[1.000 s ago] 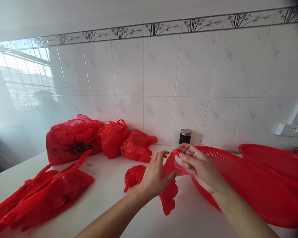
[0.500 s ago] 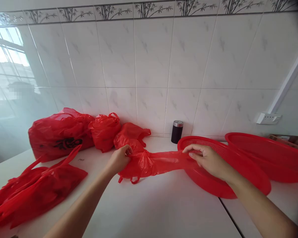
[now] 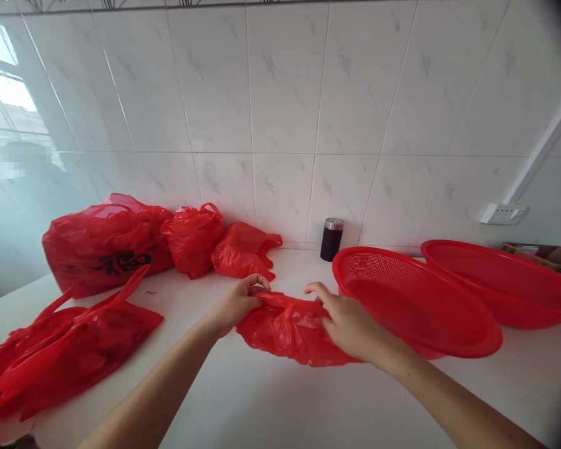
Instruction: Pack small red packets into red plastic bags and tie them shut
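A crumpled red plastic bag (image 3: 287,330) is between my hands, just above the white tabletop. My left hand (image 3: 240,305) is closed on the bag's upper left edge, thumb and fingers pinching the film. My right hand (image 3: 348,321) is on the bag's right part, its index finger stretched out and raised, the other fingers bent down against the film. Part of the right hand's grip is hidden behind the hand. Close beyond the right hand is a red plastic basket (image 3: 430,312) with a perforated wall.
A second red basket (image 3: 500,274) stands at the right. Near the wall is a black flask (image 3: 331,240). At the left are a large red bag with black lettering (image 3: 107,249), two smaller red bags (image 3: 194,240) and a flattish red bag (image 3: 84,349). A wall socket (image 3: 502,214) is at the right.
The bag, stretched out flat to the right before, is now bunched up. My right hand has moved left, closer to my left hand. The view has tilted down slightly.
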The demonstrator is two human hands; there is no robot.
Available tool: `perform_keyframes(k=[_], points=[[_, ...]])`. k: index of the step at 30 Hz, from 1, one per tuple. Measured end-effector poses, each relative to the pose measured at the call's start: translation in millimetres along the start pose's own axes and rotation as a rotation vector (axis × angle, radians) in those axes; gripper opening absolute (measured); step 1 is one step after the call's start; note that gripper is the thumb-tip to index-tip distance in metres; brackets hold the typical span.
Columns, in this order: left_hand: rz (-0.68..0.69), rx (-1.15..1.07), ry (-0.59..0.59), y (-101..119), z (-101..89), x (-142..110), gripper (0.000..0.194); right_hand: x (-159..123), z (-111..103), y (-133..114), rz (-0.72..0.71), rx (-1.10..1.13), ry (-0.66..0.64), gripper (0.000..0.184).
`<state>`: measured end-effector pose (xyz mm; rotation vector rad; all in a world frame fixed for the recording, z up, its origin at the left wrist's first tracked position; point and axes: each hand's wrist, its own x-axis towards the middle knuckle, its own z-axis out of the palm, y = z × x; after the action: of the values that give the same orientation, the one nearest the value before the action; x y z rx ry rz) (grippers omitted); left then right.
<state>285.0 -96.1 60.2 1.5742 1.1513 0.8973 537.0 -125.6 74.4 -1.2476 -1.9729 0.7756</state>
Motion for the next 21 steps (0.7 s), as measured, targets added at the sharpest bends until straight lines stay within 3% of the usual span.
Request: perform_keyframes(k=[6,10,13,16,18,21], points=[[-0.018,0.254,0.07,-16,-34.9,-3,0.03,8,-49,21,0.029,-0.122,0.048,0.046],[-0.01,0.252,0.126,-10,-46.4,-2,0.018,6,-59,20,0.051,-0.234,0.112,0.05],[-0.022,0.13,0.2,-5,-44.9,1,0.014,-1,-58,10,0.049,-0.099,0.026,0.047],[-0.05,-0.087,0.181,-4,-38.5,1,0.018,-10,-57,1,-0.004,0.037,-0.229,0.038],[-0.062,-0.239,0.149,-6,-33.0,-2,0.024,-15,-55,3,-0.026,-0.007,-0.342,0.029],[-0.082,-0.391,0.134,-8,-24.0,-13,0.025,-15,-51,17,0.014,-0.15,-0.257,0.044]])
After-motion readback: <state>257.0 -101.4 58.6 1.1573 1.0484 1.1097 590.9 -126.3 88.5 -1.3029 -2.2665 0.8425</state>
